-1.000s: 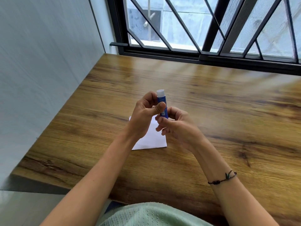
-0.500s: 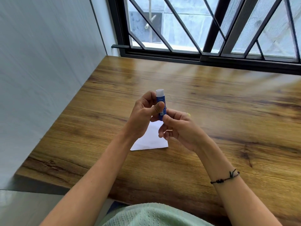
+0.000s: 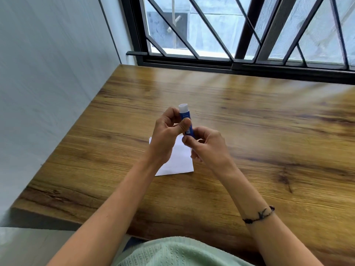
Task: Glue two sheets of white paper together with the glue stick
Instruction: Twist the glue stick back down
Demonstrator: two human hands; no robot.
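A blue glue stick (image 3: 185, 118) with a white top stands upright above the table, held between both hands. My left hand (image 3: 166, 138) grips its upper body, thumb pressed across the blue label. My right hand (image 3: 206, 148) pinches its lower end with thumb and fingers. Below the hands lies white paper (image 3: 177, 162) flat on the wooden table (image 3: 259, 131); my hands hide much of it, so I cannot tell how many sheets there are.
A grey wall (image 3: 48, 83) borders the table on the left. A black-framed window with a diagonal grille (image 3: 240, 31) runs along the far edge. The table's near edge is just in front of my green shirt (image 3: 178, 252).
The hands and glue stick stay in about the same place over the paper. My right hand's fingers have shifted slightly around the stick's lower end.
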